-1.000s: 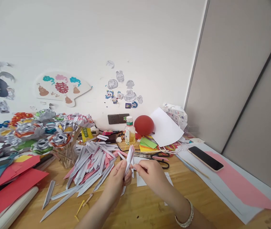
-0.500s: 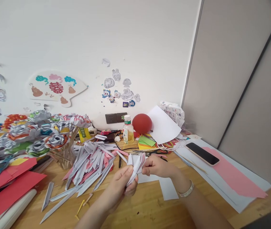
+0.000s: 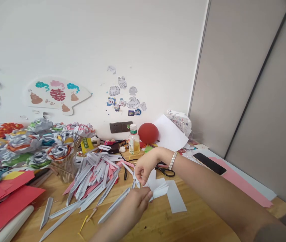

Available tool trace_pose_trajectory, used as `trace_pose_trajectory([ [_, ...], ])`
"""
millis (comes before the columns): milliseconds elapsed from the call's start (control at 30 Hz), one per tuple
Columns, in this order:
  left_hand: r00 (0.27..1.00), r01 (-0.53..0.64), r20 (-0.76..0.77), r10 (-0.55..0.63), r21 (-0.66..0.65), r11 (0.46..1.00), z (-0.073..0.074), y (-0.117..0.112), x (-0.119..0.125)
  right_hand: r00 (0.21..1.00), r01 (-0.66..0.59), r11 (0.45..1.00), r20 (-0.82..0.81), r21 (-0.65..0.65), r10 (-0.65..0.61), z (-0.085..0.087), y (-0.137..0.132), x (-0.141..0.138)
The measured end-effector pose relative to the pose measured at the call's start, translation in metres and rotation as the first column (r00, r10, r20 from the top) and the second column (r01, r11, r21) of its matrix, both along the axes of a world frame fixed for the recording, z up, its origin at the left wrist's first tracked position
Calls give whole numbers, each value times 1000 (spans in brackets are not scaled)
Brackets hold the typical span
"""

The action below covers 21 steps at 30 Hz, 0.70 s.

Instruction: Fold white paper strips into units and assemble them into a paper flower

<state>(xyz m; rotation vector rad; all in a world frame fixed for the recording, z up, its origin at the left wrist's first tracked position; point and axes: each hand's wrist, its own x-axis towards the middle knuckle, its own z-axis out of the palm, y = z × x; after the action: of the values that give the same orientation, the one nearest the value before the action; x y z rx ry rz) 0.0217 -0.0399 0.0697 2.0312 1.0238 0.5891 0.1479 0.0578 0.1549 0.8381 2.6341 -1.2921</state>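
Observation:
My left hand (image 3: pixel 137 201) is low in the middle of the wooden table (image 3: pixel 158 225), its fingers pinched on a small folded white paper piece (image 3: pixel 161 190). My right hand (image 3: pixel 144 165), a bracelet on its wrist, reaches across to the left. Its fingertips curl down at the edge of the pile of folded white and pink paper strips (image 3: pixel 97 171); I cannot make out anything in them. One long folded strip (image 3: pixel 114 205) lies just left of my left hand. A white paper sheet (image 3: pixel 176 201) lies under the hands.
Scissors (image 3: pixel 165 170) lie behind my right wrist. Paper flowers on sticks (image 3: pixel 44 141) stand at the left, red paper sheets (image 3: pixel 9 201) in front of them. A small bottle (image 3: pixel 133 140), a red ball (image 3: pixel 148 133), a phone (image 3: pixel 209 163) and pink paper (image 3: pixel 243 188) sit at the back and right.
My right hand has let go of the folded piece and moved left and forward to the strip pile. My left hand has lowered toward the table with the folded piece in it.

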Motion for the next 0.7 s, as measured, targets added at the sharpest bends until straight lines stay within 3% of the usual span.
trace_pose_trajectory([
  [133,990,-126,-47,133,132,983,-13,8,3,992,6,953,120,302,-44,5,-13,-20],
  [233,975,-218,-5,222,187,958,-18,16,3,966,64,806,166,588,-197,10,-33,-29],
  [333,960,-280,83,268,204,938,-18,21,0,915,240,650,56,721,-400,10,-52,-31],
  [500,933,-345,170,319,163,924,-10,24,-3,814,540,520,-254,662,-523,-7,-66,-23],
  [567,927,-341,218,306,145,929,-7,23,-3,727,678,481,-407,556,-553,-15,-70,-20],
  [700,909,-346,280,310,90,934,-7,23,-2,603,793,498,-569,351,-560,-33,-77,-14],
])
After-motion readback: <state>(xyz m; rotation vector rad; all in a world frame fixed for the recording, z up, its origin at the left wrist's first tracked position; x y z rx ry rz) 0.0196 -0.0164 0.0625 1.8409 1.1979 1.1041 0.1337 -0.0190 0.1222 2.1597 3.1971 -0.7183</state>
